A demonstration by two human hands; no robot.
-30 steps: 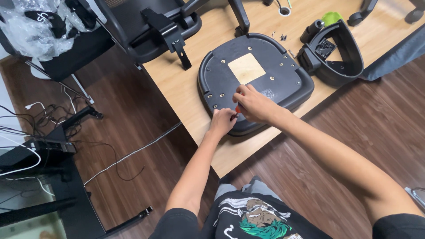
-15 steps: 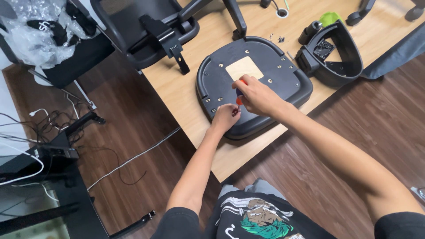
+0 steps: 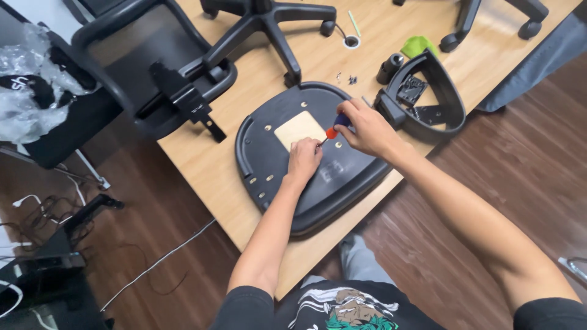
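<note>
The wooden table (image 3: 202,171) is carrying everything, with the black chair seat (image 3: 342,177) lying upside down at its near edge so that the underside, with its bolt holes and pale square patch (image 3: 298,129), is facing up within reach. Farther off, a black chair base (image 3: 269,18) is lying on its side, a chair back (image 3: 147,67) is hanging over the far left edge, and a curved black armrest part (image 3: 428,101) is sitting just right of the seat. The right hand (image 3: 367,129) is closing firmly around a screwdriver (image 3: 333,130) with a red and blue handle, tilting its tip down toward the seat beside the patch. The left hand (image 3: 304,157) is resting on the seat with fingers curled in at the tip, seemingly steadying something small there; what it pinches I cannot tell.
</note>
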